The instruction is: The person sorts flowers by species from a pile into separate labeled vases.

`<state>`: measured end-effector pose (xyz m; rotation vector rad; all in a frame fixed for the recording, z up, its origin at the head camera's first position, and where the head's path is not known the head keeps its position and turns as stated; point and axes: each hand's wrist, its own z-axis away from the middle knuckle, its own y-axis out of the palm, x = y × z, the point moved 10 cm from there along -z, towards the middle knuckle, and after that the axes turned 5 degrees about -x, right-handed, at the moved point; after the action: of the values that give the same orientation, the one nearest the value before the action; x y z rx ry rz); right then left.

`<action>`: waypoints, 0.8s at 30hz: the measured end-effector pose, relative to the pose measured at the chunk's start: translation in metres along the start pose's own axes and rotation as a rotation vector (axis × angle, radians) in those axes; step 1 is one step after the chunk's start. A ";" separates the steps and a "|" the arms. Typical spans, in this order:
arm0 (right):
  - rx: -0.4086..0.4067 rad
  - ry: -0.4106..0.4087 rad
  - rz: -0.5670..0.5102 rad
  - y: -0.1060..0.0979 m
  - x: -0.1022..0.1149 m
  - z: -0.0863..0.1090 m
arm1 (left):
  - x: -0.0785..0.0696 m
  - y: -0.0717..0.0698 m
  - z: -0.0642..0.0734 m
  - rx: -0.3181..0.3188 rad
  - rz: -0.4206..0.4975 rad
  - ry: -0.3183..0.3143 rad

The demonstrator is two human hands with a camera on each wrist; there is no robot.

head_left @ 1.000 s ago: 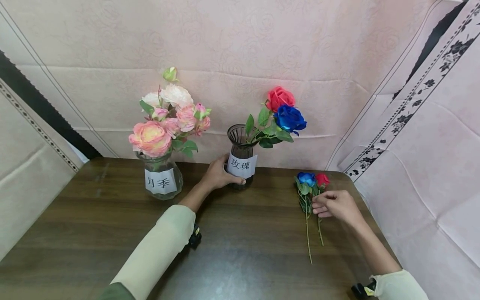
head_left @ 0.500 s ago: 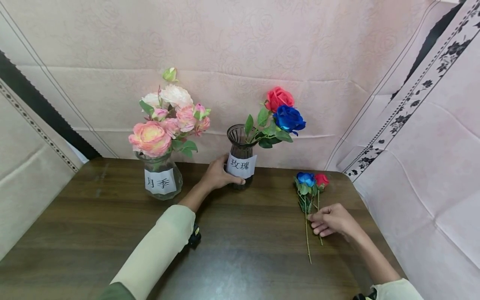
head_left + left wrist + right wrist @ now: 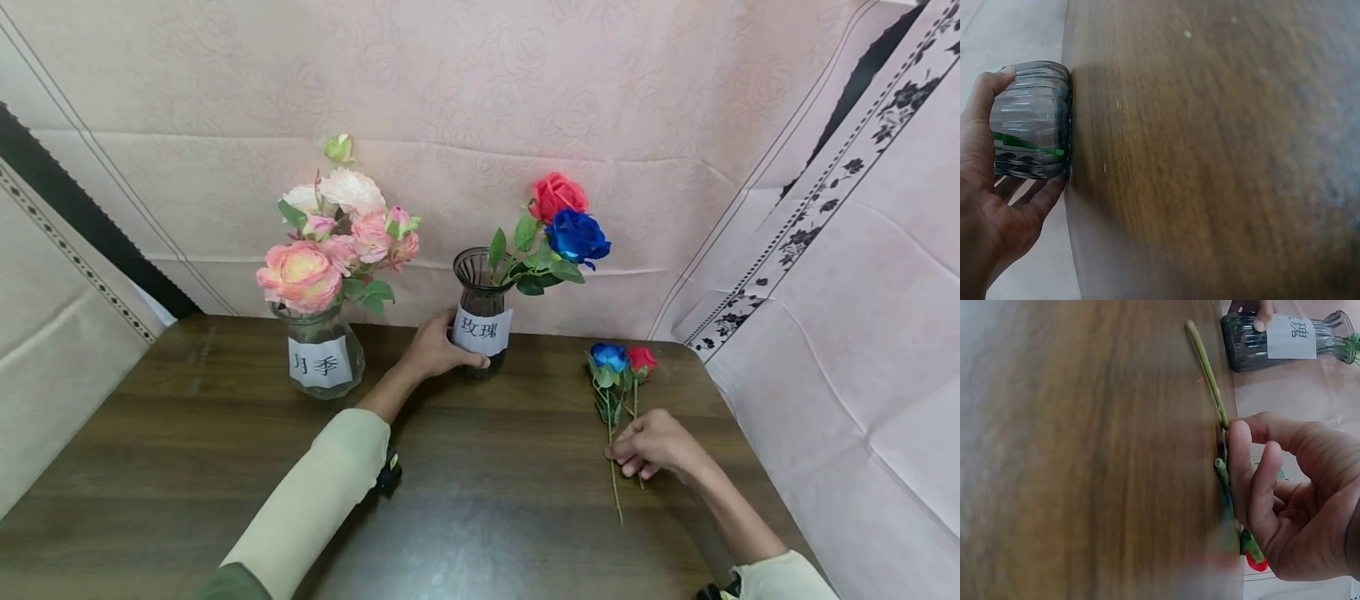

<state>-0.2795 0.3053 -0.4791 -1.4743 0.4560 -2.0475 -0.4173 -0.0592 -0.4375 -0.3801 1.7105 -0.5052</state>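
Observation:
In the head view my left hand (image 3: 437, 346) holds the lower part of a dark ribbed glass vase (image 3: 482, 296) with a white paper label, thumb in front. A red rose (image 3: 558, 196) and a blue rose (image 3: 577, 237) lean right out of it. My right hand (image 3: 656, 446) pinches the stem of a second blue rose (image 3: 610, 358) lying on the table, with thumb and fingertips. Beside it lies a second red rose (image 3: 642, 358), its stem partly under the hand. In the right wrist view the pinched stem (image 3: 1207, 372) sticks out past the fingertips.
A clear glass vase (image 3: 321, 362) with pink and cream flowers (image 3: 303, 277) stands left of the left hand. The brown wooden table (image 3: 465, 508) ends at a pale patterned cloth (image 3: 450, 100) hung behind it.
My right hand has moved down along the lying roses, from just below their blooms to the blue rose's stem. My left hand stays on the dark vase.

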 end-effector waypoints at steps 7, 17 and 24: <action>-0.052 -0.002 -0.007 -0.005 0.011 -0.001 | 0.002 0.001 -0.001 0.003 0.003 -0.004; 0.024 0.010 -0.223 0.004 0.016 -0.006 | 0.000 0.000 -0.001 0.002 0.000 0.003; 0.116 0.000 -0.342 0.019 0.022 -0.008 | 0.002 0.000 -0.002 0.000 0.004 0.011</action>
<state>-0.2877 0.2762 -0.4765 -1.5665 0.0833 -2.2903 -0.4194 -0.0596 -0.4386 -0.3748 1.7212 -0.5050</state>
